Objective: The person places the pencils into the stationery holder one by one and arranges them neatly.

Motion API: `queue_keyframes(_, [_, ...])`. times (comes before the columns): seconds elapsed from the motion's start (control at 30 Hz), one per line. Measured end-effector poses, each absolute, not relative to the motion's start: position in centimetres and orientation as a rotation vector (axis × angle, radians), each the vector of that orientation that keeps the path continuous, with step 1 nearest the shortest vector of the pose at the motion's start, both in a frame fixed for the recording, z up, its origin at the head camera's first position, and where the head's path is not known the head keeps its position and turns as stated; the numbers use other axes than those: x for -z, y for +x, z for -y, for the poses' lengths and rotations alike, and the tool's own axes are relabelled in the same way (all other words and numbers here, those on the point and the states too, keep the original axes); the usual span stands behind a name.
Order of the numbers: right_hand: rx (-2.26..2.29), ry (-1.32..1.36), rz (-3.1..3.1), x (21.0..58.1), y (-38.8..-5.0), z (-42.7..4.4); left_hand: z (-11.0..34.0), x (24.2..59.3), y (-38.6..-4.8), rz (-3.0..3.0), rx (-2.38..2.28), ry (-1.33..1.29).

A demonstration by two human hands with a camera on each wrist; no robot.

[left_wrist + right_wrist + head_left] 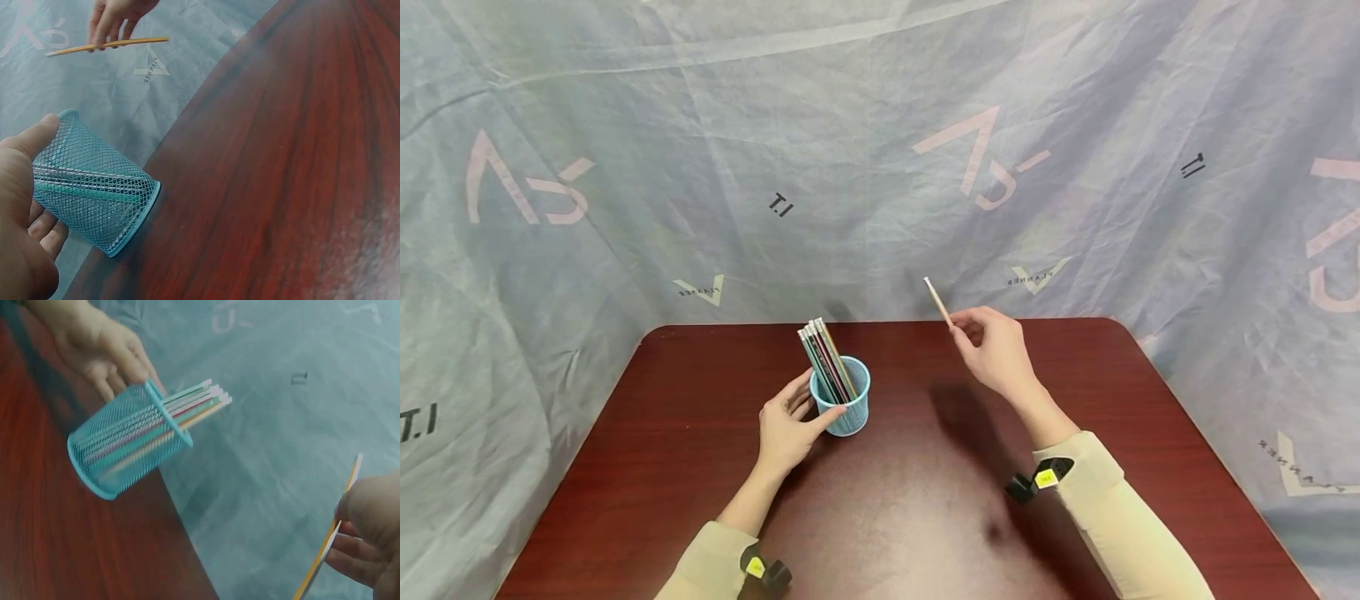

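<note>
A light blue mesh pencil cup [847, 421] stands on the table at its left middle. My left hand [786, 429] grips the cup from the left, thumb across the near side of the rim and fingers round the far side. Several pencils [829, 362] in green, dark, red and yellow lean to the left inside the cup, white ends up. To the right and above the table, my right hand [997, 350] pinches a yellow pencil [325, 545] between thumb and fingers. That pencil slants up to the left, clear of the cup, its lower part hidden by the hand in the head view.
The dark red wooden table [895, 517] has rounded far corners. A grey printed cloth [850, 167] hangs close behind its far edge and along both sides. Black camera mounts [1037, 479] sit on both wrists, over cream sleeves.
</note>
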State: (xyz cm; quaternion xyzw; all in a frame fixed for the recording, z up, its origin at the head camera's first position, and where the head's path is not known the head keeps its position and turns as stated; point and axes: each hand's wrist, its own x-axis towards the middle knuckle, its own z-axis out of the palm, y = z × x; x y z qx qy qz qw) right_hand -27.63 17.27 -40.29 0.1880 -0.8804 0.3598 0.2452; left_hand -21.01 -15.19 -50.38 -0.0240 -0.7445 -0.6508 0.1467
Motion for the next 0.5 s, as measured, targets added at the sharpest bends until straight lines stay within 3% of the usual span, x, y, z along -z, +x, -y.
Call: queue_keyframes(0.5, [-1.403, 0.632, 2.189, 37.2, -27.7, -9.4, 15.2, 50.3, -20.9, 2.136, 1.879, -0.073])
